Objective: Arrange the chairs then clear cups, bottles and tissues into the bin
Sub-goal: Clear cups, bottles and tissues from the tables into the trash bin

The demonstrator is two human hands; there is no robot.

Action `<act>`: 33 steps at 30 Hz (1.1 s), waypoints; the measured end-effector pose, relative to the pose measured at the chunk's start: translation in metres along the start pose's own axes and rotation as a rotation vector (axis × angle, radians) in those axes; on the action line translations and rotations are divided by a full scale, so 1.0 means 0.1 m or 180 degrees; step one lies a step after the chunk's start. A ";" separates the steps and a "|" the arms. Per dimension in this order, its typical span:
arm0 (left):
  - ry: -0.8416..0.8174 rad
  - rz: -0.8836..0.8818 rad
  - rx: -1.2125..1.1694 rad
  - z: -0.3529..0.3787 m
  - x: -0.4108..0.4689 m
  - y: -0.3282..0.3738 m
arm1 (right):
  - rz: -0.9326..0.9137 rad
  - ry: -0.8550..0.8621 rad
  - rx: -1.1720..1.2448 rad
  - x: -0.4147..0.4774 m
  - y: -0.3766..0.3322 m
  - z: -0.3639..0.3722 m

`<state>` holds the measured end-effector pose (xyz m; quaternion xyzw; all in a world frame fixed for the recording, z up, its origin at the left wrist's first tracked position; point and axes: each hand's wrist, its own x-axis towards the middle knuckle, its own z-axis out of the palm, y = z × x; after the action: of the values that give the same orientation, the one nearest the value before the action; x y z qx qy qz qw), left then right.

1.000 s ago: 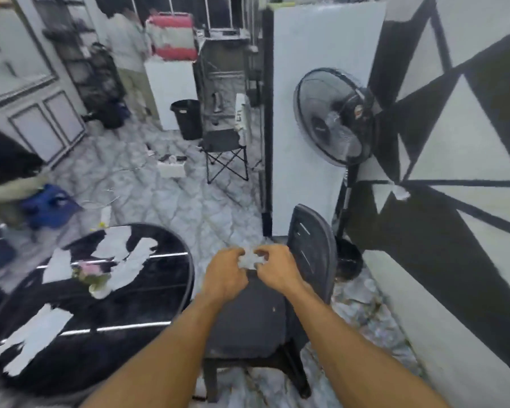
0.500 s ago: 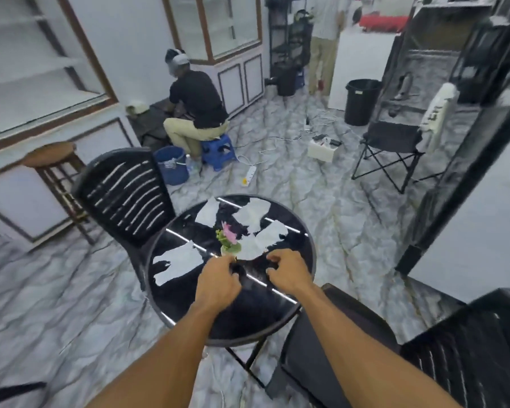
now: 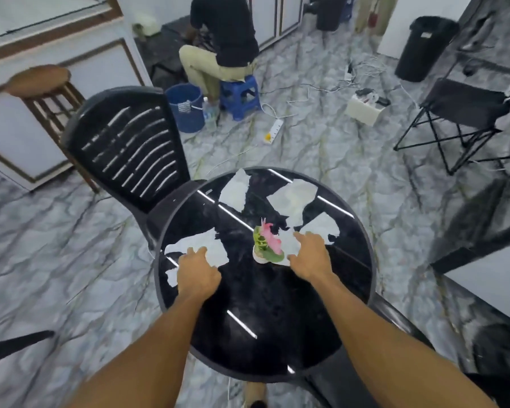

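A round glossy black table (image 3: 262, 304) stands in front of me with several torn white tissues on it. My left hand (image 3: 198, 275) rests with bent fingers on the left tissue (image 3: 189, 244). My right hand (image 3: 309, 257) lies with fingers apart on another tissue (image 3: 289, 241), right beside a small pot of pink flowers (image 3: 267, 245). Two more tissues (image 3: 236, 189) (image 3: 295, 198) lie at the far side. A black slatted plastic chair (image 3: 130, 142) stands against the table's far left. The black bin (image 3: 424, 48) stands far away at the top right.
A person (image 3: 227, 30) sits on a blue stool (image 3: 239, 95) by a blue bucket (image 3: 186, 104). Cables, a power strip (image 3: 274, 129) and a white box (image 3: 364, 108) lie on the marble floor. A folding chair (image 3: 465, 104) is at right, a wooden stool (image 3: 42, 81) at left.
My view swung from the chair by the fan to the round table. Both hands left the chair, reached over the table and came down on tissues beside the flower pot.
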<state>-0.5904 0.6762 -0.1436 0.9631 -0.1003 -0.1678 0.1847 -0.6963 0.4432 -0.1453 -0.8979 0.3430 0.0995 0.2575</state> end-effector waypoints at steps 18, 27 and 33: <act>-0.0124 0.0850 -0.0258 -0.02 1.28 0.62 | -0.0112 0.0535 0.0467 0.85 -0.02 -0.21; -0.1007 0.0934 0.0669 0.09 2.03 0.85 | -0.0224 -0.0491 -0.0522 1.46 -0.12 -0.29; -0.0599 0.1069 0.0584 0.14 1.95 0.85 | 0.0016 -0.0061 -0.0222 1.49 -0.14 -0.13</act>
<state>-0.4261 0.5445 -0.1785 0.9257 -0.2912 -0.2141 0.1115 -0.5759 0.3608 -0.1818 -0.9044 0.3391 0.1207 0.2291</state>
